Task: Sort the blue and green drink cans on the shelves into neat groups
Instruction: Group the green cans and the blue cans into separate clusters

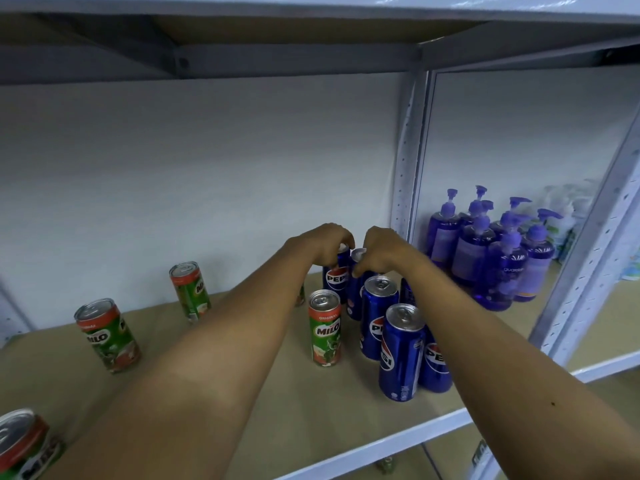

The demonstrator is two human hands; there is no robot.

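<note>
Blue cans [335, 277] in both curled grips.

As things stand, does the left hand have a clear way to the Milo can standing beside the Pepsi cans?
Probably yes: the left hand only needs to release its rear Pepsi can; the Milo can stands open on its left.

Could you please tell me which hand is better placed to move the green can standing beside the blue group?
Probably left: the green can stands under the left hand's forearm.
</note>
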